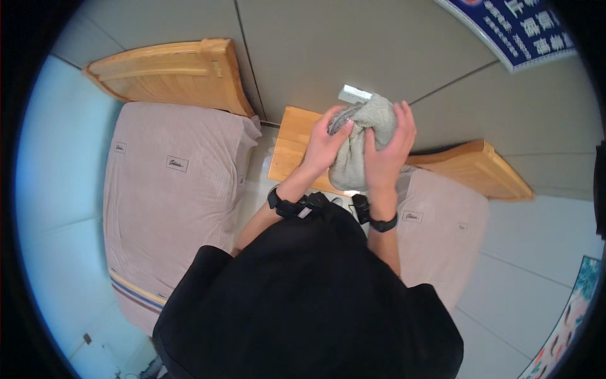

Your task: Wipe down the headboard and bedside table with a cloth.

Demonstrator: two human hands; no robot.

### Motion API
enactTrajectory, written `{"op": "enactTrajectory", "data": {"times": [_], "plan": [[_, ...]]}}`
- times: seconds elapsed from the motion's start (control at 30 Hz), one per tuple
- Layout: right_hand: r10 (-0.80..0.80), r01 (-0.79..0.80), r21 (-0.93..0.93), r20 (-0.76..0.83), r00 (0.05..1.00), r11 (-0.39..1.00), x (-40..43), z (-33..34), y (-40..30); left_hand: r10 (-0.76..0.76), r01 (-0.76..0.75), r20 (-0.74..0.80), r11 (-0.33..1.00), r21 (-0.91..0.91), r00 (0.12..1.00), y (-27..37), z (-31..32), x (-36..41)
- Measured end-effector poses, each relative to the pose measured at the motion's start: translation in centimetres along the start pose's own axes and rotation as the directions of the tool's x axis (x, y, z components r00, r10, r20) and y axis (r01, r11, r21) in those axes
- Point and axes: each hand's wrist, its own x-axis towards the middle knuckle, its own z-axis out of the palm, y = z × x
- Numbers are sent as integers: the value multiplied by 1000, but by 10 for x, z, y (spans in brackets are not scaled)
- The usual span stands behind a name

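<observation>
Both my hands hold a bunched grey-green fluffy cloth (pixel 352 163) up in front of me, above a wooden bedside table (pixel 294 142). My left hand (pixel 325 142) grips its left side, where a darker grey, shiny part (pixel 344 117) shows between thumb and fingers. On the cloth's right side is my right hand (pixel 390 149), with the thumb pressed on the front and the fingers around the edge. The cloth's lower end hangs down between my wrists. What lies inside or behind it is hidden.
A bed with a pinkish sheet (pixel 175 203) and wooden headboard (pixel 165 68) stands left of the table; another bed (pixel 440 237) with a headboard (pixel 478 170) stands right. A white power strip or box (pixel 354 94) is behind the cloth. A blue poster (pixel 518 33) hangs at upper right.
</observation>
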Motion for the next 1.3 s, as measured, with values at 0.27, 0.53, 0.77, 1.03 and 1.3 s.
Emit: {"op": "enactTrajectory", "data": {"times": [0.27, 0.53, 0.77, 1.03, 1.3], "plan": [[-227, 244, -23, 289, 930, 970, -41, 29, -45, 163, -172, -87, 978, -121, 983, 27, -36, 4], [-191, 193, 23, 291, 938, 981, -22, 33, -39, 84, -74, 81, 990, -120, 993, 24, -47, 8], [-277, 252, 119, 325, 904, 961, -11, 30, -56, 133, -105, 80, 952, -289, 988, 33, -68, 13], [-299, 274, 164, 157, 941, 948, -16, 0, -29, 213, -160, 125, 928, -337, 969, 39, -74, 9], [275, -308, 907, 229, 934, 289, -40, -6, -12, 221, -24, 355, 875, -483, 908, 28, -66, 0]]}}
